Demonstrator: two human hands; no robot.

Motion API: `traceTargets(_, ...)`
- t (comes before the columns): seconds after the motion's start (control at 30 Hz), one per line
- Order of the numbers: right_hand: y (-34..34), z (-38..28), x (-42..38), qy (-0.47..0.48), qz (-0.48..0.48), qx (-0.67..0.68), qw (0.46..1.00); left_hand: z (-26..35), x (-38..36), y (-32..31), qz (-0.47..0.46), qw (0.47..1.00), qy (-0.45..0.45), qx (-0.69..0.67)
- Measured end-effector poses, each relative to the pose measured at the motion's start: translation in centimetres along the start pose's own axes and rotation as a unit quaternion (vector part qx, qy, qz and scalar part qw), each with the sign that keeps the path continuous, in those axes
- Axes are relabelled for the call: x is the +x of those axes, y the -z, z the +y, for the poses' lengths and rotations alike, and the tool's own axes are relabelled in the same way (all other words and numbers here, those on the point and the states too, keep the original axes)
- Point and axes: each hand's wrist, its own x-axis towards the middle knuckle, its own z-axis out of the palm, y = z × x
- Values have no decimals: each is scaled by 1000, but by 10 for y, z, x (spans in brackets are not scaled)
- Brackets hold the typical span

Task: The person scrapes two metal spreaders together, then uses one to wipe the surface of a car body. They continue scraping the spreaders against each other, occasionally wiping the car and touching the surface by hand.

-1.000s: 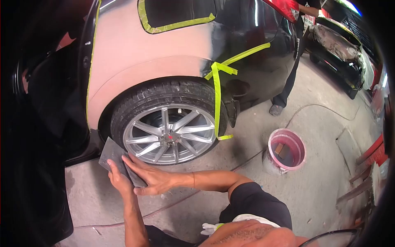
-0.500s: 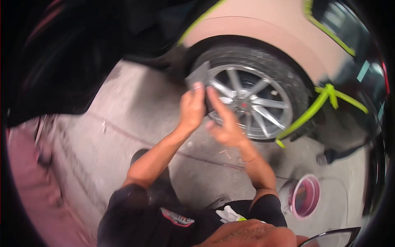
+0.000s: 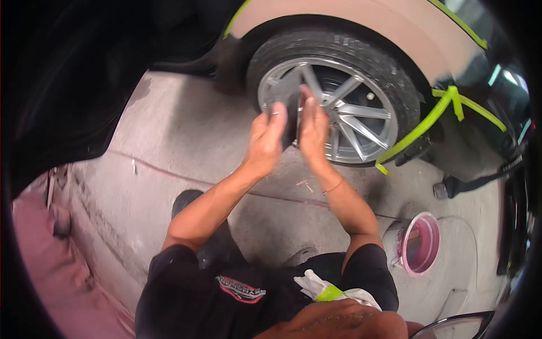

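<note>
My left hand (image 3: 266, 138) grips a dark grey sheet of sandpaper (image 3: 290, 104), thumb along its near side. The sheet stands up between my two hands, its top overlapping the wheel in this view. Facing it from the right is my right hand (image 3: 314, 129), flat with its fingers stretched upward and slightly blurred, close beside the sheet. Behind both hands is a silver multi-spoke wheel (image 3: 361, 125) with a dusty black tire (image 3: 398, 73).
Above the wheel curves a pinkish car fender (image 3: 361, 14) edged with yellow-green masking tape (image 3: 415, 130). A pink-rimmed bucket (image 3: 433, 246) stands on the concrete floor (image 3: 164, 133) at the right. A thin hose (image 3: 186, 174) crosses the floor. Pink covering (image 3: 48, 248) lies along the left.
My right hand has straightened upright, palm toward the sheet, its fingers closer together. The view has shifted, so the wheel and bucket sit higher. The left hand keeps its hold on the sandpaper.
</note>
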Motion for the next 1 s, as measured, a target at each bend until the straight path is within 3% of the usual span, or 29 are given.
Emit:
traceTargets(0.03,-6,-2,-6,33,10,-29,999,-40,7,13,65,995,4,70)
traceTargets(0.07,2,12,-3,-17,-137,8,990,-80,22,22,123,983,0,136)
traceTargets(0.1,2,11,-1,31,-182,11,983,-17,8,5,141,981,44,128)
traceTargets(0.13,12,11,-1,50,-272,-17,961,-19,8,5,137,988,35,58)
traceTargets(0.17,6,34,-3,84,-232,-7,969,-20,14,9,129,991,27,-12)
traceTargets(0.23,15,2,-1,66,-299,10,952,-20,14,13,72,997,25,22)
traceTargets(0.3,2,3,-3,1,-208,48,977,-28,9,14,21,1000,-13,14)
traceTargets(0.43,21,9,13,14,-161,52,986,-46,2,23,-22,995,-87,34)
traceTargets(0.5,23,8,11,33,-175,57,982,-44,9,15,-30,993,-110,38)
traceTargets(0.57,18,9,-2,35,-200,35,979,-34,11,3,70,996,-41,48)
traceTargets(0.6,17,8,-6,31,-232,16,972,-26,15,2,68,998,-7,-17)
traceTargets(0.7,16,2,-12,107,-213,-32,971,-28,24,1,95,994,-48,-7)
traceTargets(0.77,16,-7,-19,113,-210,-32,971,-18,24,1,74,996,-43,-27)
traceTargets(0.87,15,-25,-31,152,-264,-150,941,-24,40,14,106,992,-64,-19)
traceTargets(0.97,10,-25,-29,153,-274,-141,939,-17,37,22,78,995,-12,-62)
traceTargets(1.0,10,-21,-21,180,-243,-106,947,-7,22,10,49,997,-65,-9)
